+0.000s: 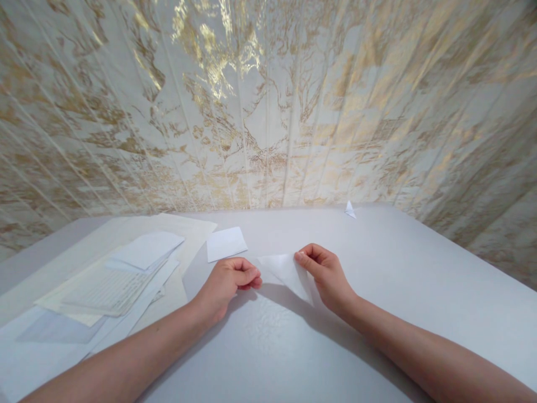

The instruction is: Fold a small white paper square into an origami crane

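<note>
A small white folded paper lies on the white table between my hands. My right hand pinches the paper's upper right edge with thumb and fingers curled on it. Left of the paper rests my left hand, its fingers curled into a loose fist with the thumb tip pressed at the paper's left corner.
A white square sheet lies just beyond my left hand. A loose stack of papers covers the table's left side. A tiny folded paper piece sits at the back by the gold-marbled wall.
</note>
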Tool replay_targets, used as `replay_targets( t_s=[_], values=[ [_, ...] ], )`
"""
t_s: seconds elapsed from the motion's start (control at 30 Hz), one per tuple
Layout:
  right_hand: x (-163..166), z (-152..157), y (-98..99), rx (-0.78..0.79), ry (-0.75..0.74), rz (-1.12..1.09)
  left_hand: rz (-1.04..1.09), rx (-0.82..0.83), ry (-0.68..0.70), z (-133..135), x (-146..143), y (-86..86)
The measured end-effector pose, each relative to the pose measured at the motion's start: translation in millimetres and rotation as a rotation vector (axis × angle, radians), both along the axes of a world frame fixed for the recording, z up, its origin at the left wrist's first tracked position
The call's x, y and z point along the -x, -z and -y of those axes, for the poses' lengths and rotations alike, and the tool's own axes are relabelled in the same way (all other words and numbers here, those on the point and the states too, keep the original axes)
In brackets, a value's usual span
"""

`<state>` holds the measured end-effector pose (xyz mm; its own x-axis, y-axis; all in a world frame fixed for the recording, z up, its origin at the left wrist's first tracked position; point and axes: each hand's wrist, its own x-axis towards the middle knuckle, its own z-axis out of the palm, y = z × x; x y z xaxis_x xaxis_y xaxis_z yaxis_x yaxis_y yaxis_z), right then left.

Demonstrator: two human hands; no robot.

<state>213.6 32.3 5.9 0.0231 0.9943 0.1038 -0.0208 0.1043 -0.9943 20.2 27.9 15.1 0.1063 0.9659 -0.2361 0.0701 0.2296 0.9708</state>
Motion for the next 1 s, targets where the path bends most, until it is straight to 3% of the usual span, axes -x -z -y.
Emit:
replay_targets(
  t_s=[0.1, 0.27, 0.43, 0.6, 0.87, 1.0],
  values=[
    [-3, -2, 1.0, 0.003, 0.033, -0.04, 0.096, 0.0, -0.008, -2, 3, 1.6],
    [6, 8, 5.2, -0.039, -0.045, 0.045, 0.194, 0.031, 0.091, 6, -7, 0.8],
    [12, 17, 8.7, -0.145, -0.069, 0.179, 0.141, 0.064, -0.043, 12, -16, 4.5],
    [9, 14, 8.2, -0.128, -0.05, 0.149, 0.168, 0.012, -0.089, 8, -12, 7.2],
    [3, 7, 7.3, -0.055, -0.053, 0.103, 0.299, 0.061, 0.051, 7, -8, 1.8],
    [4, 8, 4.0, -0.044, -0.114, 0.182, 0.132, 0.057, 0.182, 4, -1, -7.3]
  ],
)
